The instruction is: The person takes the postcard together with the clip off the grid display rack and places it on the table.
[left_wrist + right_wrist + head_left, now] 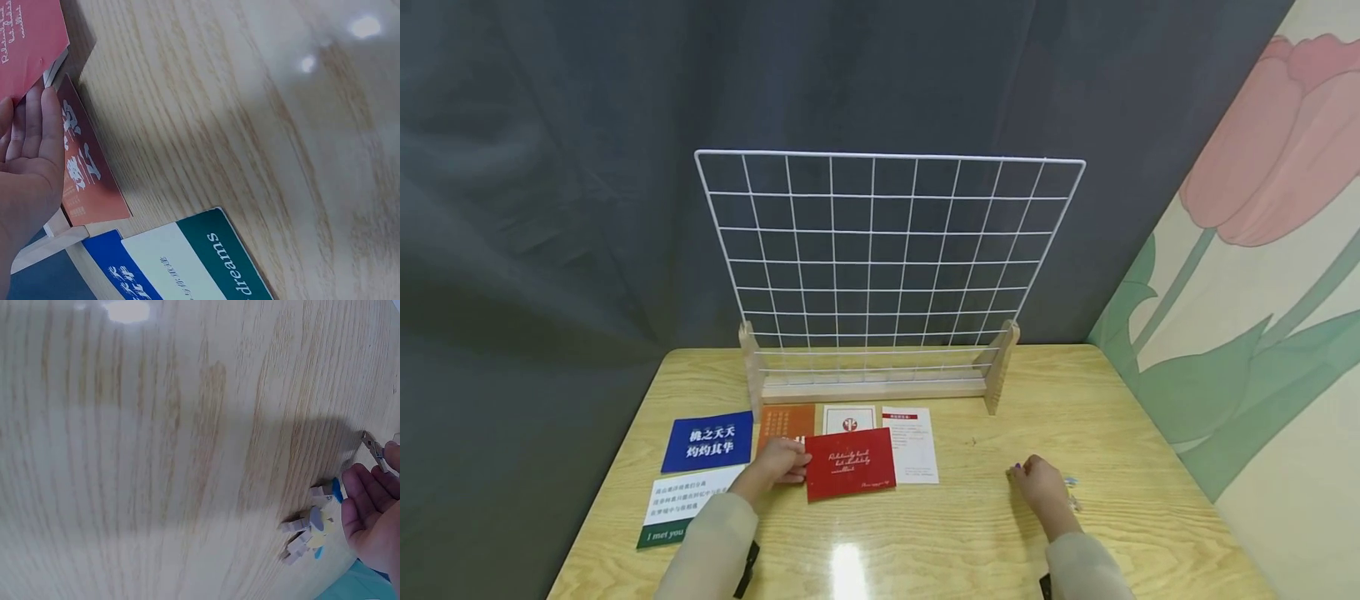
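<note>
My left hand (780, 461) pinches a red card (852, 464) with white script by its left edge, thumb on the printed face in the left wrist view. The card is held above the table and covers parts of the cards behind it. On the right, my right hand (1041, 483) holds a small wooden clothespin (373, 449) between thumb and fingers, just over the table. Beside that hand lie several more small clothespins (300, 540) with coloured decorations, partly hidden by the hand in the head view.
A white wire grid (871, 261) stands in a wooden base (872, 389) at the back. Around the left hand lie a blue card (709, 442), a white-and-green card (662, 508), an orange card (787, 419), a white card with red emblem (850, 413) and a white text card (917, 450).
</note>
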A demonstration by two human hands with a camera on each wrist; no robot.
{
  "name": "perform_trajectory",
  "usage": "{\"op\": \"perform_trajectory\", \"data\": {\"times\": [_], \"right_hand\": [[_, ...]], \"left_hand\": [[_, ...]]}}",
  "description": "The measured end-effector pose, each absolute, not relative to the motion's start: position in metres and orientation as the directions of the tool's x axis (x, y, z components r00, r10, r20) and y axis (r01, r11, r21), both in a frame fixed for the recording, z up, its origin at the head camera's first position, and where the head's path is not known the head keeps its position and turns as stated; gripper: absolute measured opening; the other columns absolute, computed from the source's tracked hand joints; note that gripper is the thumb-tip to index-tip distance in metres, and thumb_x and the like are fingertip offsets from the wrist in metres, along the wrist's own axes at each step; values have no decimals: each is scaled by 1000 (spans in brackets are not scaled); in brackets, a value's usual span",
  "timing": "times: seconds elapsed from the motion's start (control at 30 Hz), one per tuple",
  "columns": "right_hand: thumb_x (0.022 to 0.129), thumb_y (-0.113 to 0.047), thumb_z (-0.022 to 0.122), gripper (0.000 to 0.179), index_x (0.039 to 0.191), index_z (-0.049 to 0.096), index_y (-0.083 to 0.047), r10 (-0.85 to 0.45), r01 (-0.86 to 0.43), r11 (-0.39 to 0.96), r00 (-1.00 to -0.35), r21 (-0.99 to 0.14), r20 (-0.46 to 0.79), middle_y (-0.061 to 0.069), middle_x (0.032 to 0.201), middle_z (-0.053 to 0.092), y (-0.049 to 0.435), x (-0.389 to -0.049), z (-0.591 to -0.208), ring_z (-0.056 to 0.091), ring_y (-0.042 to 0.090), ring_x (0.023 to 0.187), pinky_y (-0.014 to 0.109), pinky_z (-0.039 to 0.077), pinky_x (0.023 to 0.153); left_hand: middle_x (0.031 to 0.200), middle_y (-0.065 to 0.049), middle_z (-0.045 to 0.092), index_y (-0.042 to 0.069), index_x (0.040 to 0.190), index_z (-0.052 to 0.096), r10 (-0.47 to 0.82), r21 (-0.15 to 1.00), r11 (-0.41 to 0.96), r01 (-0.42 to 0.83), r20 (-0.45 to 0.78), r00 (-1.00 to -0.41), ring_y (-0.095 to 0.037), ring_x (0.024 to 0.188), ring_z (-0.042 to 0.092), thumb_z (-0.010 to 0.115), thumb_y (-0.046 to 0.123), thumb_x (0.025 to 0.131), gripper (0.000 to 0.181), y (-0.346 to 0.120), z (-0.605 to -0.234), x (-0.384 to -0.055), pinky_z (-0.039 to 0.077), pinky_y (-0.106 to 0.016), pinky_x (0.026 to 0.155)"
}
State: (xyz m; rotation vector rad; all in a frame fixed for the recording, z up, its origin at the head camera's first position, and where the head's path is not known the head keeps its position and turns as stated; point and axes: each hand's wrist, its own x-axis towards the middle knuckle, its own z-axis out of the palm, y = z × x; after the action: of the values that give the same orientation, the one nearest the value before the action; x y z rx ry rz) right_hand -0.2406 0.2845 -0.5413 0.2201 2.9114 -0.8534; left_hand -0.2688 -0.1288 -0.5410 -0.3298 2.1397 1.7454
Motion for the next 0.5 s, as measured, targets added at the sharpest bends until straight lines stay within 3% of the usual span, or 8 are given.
{"op": "perform_trajectory", "data": {"times": [0.1, 0.2, 0.5], "right_hand": [[88, -14, 46, 21, 81, 47, 6, 111, 169, 833, -984, -527, -141, 6, 59, 44, 288, -239, -540, 40, 14, 48, 24, 35, 42], [87, -14, 46, 22, 82, 47, 8, 104, 169, 842, -983, -513, -153, 7, 61, 46, 292, -237, -537, 42, 15, 50, 24, 36, 43], [86, -14, 49, 22, 80, 49, 7, 111, 197, 869, -972, -455, -208, 7, 62, 47, 300, -234, -534, 41, 14, 50, 23, 35, 42]], "left_hand": [[69, -7, 56, -9, 96, 55, 51, 889, 213, -405, -424, -904, -14, 55, 55, 56, -2, 80, 17, -130, -541, -267, 51, -29, 55], [68, -8, 56, -10, 99, 54, 65, 881, 215, -421, -443, -894, -14, 54, 54, 57, -3, 79, 22, -131, -543, -265, 51, -29, 54], [61, -6, 55, -4, 82, 55, 113, 873, 241, -424, -460, -881, -13, 52, 53, 56, -3, 78, 4, -136, -546, -257, 50, -28, 52]]}}
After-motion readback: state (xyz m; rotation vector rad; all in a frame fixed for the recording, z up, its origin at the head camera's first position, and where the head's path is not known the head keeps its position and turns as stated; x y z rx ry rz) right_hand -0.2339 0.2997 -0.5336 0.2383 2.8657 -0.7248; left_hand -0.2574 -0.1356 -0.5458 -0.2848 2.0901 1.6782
